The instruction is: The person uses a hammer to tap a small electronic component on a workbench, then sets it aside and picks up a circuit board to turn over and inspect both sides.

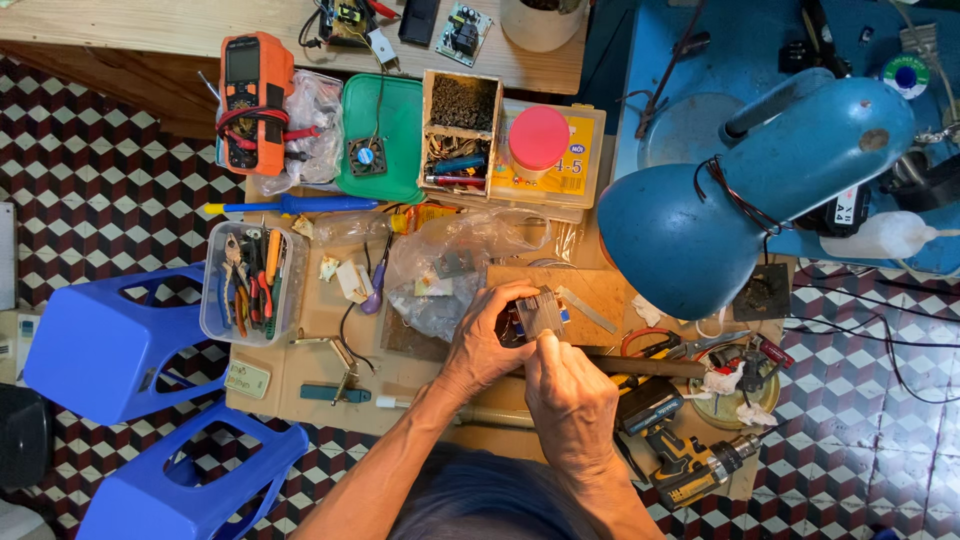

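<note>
A small grey metal component [541,312] with coloured wires is held over a brown board [600,290] at the middle of the low work table. My left hand [485,340] wraps around its left side and grips it. My right hand [570,395] comes up from below, with thumb and fingertips pinched on the lower edge of the same component. Whether a tool is in the right hand's fingers cannot be made out.
A crumpled clear plastic bag [440,265], a clear box of pliers [250,285], an orange multimeter [255,100], a green tray [395,135] and a blue desk lamp [740,190] surround the hands. A yellow cordless drill [680,455] lies at the lower right. Two blue stools [110,345] stand at the left.
</note>
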